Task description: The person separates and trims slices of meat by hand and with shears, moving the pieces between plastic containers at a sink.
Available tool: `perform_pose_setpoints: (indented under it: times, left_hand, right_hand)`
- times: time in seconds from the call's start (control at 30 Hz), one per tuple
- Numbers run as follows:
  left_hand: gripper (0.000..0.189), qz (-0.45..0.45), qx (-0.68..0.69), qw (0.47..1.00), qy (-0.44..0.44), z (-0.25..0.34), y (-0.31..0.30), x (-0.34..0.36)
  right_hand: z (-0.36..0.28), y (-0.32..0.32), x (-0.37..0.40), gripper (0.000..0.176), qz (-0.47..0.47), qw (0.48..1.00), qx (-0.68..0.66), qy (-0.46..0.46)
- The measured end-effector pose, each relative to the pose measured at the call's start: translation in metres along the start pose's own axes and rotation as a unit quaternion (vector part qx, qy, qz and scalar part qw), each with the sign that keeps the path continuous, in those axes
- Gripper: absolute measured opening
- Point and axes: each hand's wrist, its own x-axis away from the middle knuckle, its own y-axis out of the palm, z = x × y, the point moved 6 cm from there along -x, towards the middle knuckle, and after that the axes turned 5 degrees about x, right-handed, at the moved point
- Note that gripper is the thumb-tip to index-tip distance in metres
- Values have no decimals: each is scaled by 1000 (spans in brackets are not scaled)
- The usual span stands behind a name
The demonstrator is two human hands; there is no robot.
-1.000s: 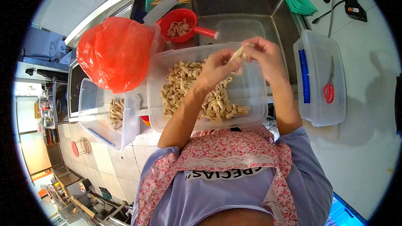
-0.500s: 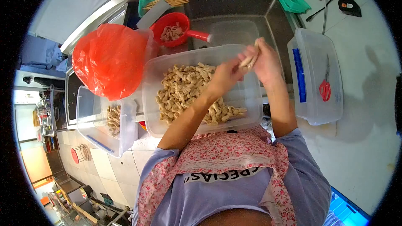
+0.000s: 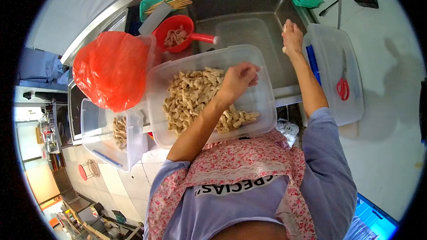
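My right hand (image 3: 292,39) is closed in a fist above the sink (image 3: 249,20). Small ends of a pale beige meat piece poke out from its fingers; most of that piece is hidden. Over the right part of a large clear plastic tub (image 3: 265,102) is my left hand (image 3: 240,79), its fingers curled inward, with nothing visible in them. A heap of similar pale, knotted meat pieces (image 3: 191,98) lies in this tub, to the left of and below my left hand.
A red handled strainer (image 3: 191,26) holds pinkish strips. Wooden skewers (image 3: 178,1) rest on a green tray. A red plastic bag (image 3: 111,71) and another clear tub (image 3: 104,138) stand left. Red scissors (image 3: 343,89) lie on a lidded box (image 3: 356,62) at right.
My hands have separated. The right one has moved right, out over the sink, with the meat piece in its fist; the left stays above the tub and has let go of the piece.
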Motion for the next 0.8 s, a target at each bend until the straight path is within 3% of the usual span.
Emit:
perform_pose_setpoints:
  times: [0.03, 0.13, 0.2, 0.23, 0.27, 0.37, 0.43, 0.47, 0.5, 0.57, 0.6, 0.63, 0.7, 0.77, 0.8]
  left_hand:
    - [28, -8, 23, 1000, -13, -2, -1, -1]
    - [38, -30, 88, 987, -129, -3, 1, -1]
    - [41, -40, 259, 944, -202, 1, 10, -6]
    - [43, -50, 339, 909, -238, 2, 16, -10]
    - [43, -32, 377, 899, -221, 2, 14, -13]
    - [39, -20, 460, 869, -183, -7, -2, -26]
    - [33, -42, 480, 862, -158, -12, -14, -29]
    - [28, -51, 463, 873, -144, -4, -15, -25]
    - [27, -48, 441, 887, -128, -2, -20, -23]
    - [25, -40, 397, 912, -96, 2, -27, -23]
    - [24, -34, 403, 909, -105, 3, -29, -21]
    - [23, -34, 402, 910, -95, 5, -30, -19]
    - [22, -37, 399, 912, -81, 7, -29, -15]
    - [24, -46, 380, 921, -75, 7, -28, -13]
    - [25, -54, 368, 926, -72, 8, -27, -14]
  right_hand:
    - [0, 1, 4, 33, -9, 1000, 24, 2]
    - [-25, 13, 26, 33, -75, 968, 135, -195]
    - [-70, 26, 87, 28, -181, 957, 129, -188]
    - [-79, 31, 113, 23, -189, 942, 129, -247]
    - [-86, 36, 135, 19, -290, 891, 181, -297]
    - [-126, 6, 180, 29, -212, 775, 212, -557]
    - [-120, -44, 152, 37, -180, 854, 223, -433]
    - [-103, -76, 128, 35, -127, 917, 207, -315]
    - [-76, -120, 103, 33, -56, 939, 300, -159]
    - [-1, -215, 66, 38, 127, 835, 506, -175]
    - [40, -251, 51, 38, 116, 752, 641, -100]
    - [50, -264, 51, 35, 53, 771, 634, -27]
    - [58, -271, 56, 32, -2, 791, 612, 7]
    - [58, -271, 66, 30, 17, 804, 591, -67]
    - [56, -268, 69, 29, 13, 791, 609, -51]
